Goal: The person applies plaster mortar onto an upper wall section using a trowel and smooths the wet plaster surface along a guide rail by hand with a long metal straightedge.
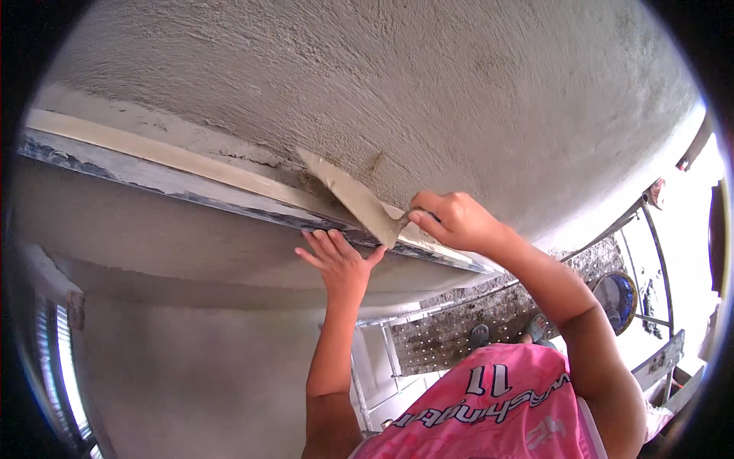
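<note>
My right hand (pixel 455 222) is closed round the handle of a pointed trowel (pixel 350 199). Its mortar-smeared blade slants up and left, against or just in front of a long straight board (pixel 153 170). The board runs along the edge where rough grey plaster (pixel 428 84) meets a smoother surface below. With fingers spread, my left hand (pixel 340 264) presses its fingertips on the board's lower side, just under the trowel. Some darker, wet-looking mortar shows beside the blade, which hides part of the board.
Below me is a perforated scaffold platform (pixel 440 336) spattered with mortar, with my feet on it. A bucket (pixel 615 302) stands at the right beside metal scaffold rails (pixel 656 252). A louvred window (pixel 65 359) is at the lower left, next to a plastered wall (pixel 199 375).
</note>
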### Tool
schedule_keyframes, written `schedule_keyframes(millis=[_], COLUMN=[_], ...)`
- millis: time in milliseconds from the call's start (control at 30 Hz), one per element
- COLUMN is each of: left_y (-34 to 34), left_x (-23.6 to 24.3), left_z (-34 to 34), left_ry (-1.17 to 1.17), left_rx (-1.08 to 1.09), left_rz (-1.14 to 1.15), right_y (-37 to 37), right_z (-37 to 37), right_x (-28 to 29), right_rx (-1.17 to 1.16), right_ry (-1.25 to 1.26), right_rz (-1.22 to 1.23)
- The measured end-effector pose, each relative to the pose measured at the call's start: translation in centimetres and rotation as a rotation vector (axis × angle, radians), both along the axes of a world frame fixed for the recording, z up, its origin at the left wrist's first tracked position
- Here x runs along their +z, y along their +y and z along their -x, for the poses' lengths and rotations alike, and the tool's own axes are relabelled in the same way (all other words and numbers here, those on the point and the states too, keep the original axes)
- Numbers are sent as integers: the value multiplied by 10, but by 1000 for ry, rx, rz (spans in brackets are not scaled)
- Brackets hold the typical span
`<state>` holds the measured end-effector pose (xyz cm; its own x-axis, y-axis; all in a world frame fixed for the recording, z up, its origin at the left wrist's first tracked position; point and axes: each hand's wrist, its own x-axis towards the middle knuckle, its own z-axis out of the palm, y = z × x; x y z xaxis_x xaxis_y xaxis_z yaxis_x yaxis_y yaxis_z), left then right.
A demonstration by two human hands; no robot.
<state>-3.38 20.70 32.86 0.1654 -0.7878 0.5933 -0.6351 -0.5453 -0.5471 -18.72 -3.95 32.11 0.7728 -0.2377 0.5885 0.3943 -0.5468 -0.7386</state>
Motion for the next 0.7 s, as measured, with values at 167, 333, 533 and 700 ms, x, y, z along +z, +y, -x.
schedule_keyframes(millis=[167, 333, 533, 700], left_y=[-1, 1, 14, 43], left_x=[-2, -5, -17, -24], left_z=[0, -4, -7, -23], left_ry=[-13, 2, 149, 377], left_rx=[3, -16, 194, 158], left_rz=[-3, 4, -148, -346], right_y=[20, 33, 42, 37], right_z=[-27, -22, 10, 34], right_x=[-31, -28, -31, -18], right_rx=[-167, -128, -58, 86], right_ry=[-47, -42, -2, -61], right_rz=[177, 143, 170, 110])
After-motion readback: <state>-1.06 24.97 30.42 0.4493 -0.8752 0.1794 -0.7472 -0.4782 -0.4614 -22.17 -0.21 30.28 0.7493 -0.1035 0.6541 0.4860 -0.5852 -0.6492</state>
